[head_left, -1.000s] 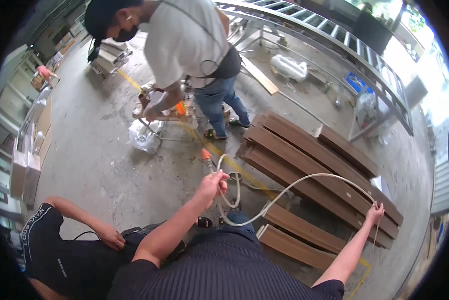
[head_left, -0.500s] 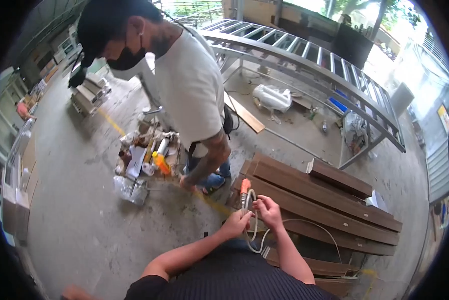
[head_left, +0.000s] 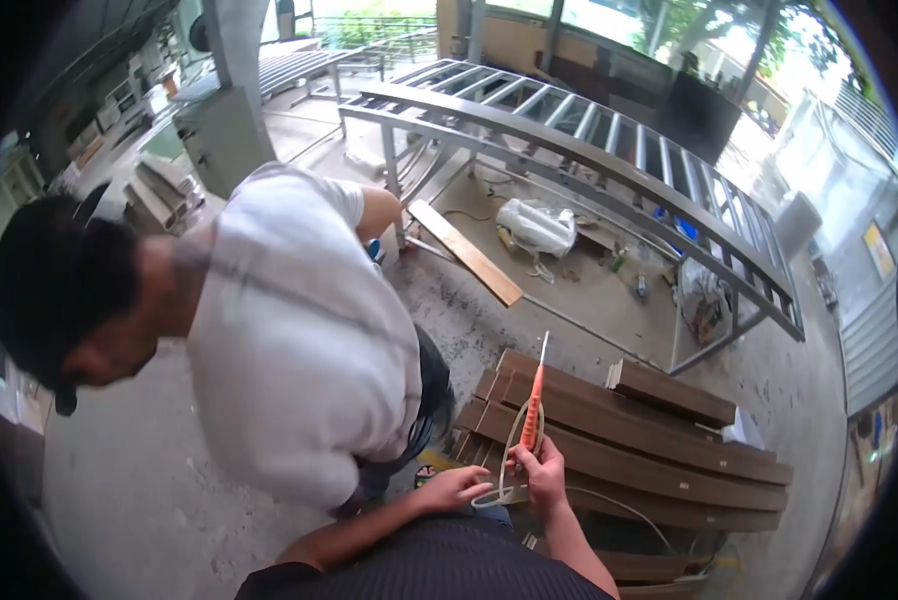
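Note:
In my right hand [head_left: 539, 470] is an orange-handled tool [head_left: 532, 412], which looks like an air blow gun, with a thin metal nozzle pointing up and away. My fingers are wrapped round the lower part of its handle. A pale hose [head_left: 510, 455] loops beside the handle and hangs below the hand. My left hand [head_left: 453, 489] lies just left of the hose loop, fingers stretched toward it and slightly apart. Whether its fingertips touch the hose is unclear. Beyond both hands lie stacked brown boards [head_left: 609, 440].
A bent-over person in a white shirt [head_left: 309, 340] stands close on my left. A metal roller conveyor [head_left: 569, 115] spans the back, with a plastic-wrapped bundle [head_left: 537, 228] and a wooden plank [head_left: 464, 252] near its legs. The hose trails across the boards to the right.
The tool has turned upright, and my right hand now grips its handle. My left hand has let go and shifted left. The other person has bent down and come closer on my left.

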The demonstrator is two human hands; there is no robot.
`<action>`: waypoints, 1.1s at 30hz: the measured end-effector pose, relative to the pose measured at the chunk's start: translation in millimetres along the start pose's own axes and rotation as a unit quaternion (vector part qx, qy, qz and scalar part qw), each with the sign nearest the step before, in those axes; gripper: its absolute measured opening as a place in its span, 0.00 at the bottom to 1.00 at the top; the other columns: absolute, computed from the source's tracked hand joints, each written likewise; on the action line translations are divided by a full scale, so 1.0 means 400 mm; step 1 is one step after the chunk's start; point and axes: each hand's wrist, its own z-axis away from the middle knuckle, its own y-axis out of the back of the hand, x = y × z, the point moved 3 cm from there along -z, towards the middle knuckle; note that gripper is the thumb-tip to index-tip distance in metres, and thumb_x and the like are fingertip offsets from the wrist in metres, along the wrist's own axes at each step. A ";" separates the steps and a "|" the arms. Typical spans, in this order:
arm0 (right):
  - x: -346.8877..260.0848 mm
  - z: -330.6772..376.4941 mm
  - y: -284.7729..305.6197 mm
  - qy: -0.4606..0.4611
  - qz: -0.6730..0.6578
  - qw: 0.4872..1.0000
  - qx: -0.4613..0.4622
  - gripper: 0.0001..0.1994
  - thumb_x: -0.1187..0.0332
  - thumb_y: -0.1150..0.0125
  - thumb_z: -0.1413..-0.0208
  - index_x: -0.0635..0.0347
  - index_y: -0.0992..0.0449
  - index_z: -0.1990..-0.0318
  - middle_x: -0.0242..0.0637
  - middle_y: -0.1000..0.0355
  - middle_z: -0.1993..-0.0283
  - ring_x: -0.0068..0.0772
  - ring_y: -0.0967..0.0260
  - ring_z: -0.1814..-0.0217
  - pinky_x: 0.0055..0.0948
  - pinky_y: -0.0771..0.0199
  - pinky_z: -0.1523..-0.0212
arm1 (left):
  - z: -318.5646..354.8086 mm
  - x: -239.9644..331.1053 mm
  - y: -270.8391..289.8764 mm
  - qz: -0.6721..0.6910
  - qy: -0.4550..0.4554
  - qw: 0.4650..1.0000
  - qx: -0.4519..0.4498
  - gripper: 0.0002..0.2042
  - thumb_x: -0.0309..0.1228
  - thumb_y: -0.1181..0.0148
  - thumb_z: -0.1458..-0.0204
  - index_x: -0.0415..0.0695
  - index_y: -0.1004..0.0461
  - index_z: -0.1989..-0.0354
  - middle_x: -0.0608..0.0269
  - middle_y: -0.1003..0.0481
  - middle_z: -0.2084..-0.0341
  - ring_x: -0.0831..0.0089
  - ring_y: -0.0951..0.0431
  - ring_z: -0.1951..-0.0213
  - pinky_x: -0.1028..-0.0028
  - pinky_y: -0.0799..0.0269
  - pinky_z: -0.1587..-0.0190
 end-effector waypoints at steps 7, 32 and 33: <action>0.033 -0.124 0.026 0.123 0.226 0.966 0.028 0.35 0.76 0.33 0.48 0.65 0.40 0.32 0.37 0.27 0.49 0.24 0.28 0.50 0.26 0.28 0.48 | 0.093 -0.172 0.047 0.117 0.124 0.964 0.203 0.18 0.37 0.41 0.39 0.38 0.28 0.46 0.58 0.20 0.64 0.73 0.20 0.63 0.71 0.26 0.60; -0.179 -0.545 0.213 0.170 0.102 0.963 0.181 0.12 0.67 0.44 0.34 0.59 0.30 0.47 0.32 0.26 0.68 0.15 0.36 0.80 0.18 0.35 0.82 | -0.443 -0.041 0.402 -0.120 0.143 0.982 0.013 0.19 0.41 0.43 0.39 0.40 0.28 0.46 0.52 0.19 0.62 0.59 0.18 0.58 0.63 0.24 0.55; -0.196 -0.576 0.188 0.171 0.097 0.960 0.198 0.13 0.67 0.45 0.34 0.59 0.30 0.45 0.30 0.28 0.70 0.14 0.37 0.81 0.17 0.36 0.82 | -0.481 -0.079 0.436 -0.111 0.131 0.985 0.008 0.21 0.42 0.42 0.40 0.40 0.29 0.46 0.52 0.19 0.62 0.58 0.18 0.58 0.63 0.24 0.56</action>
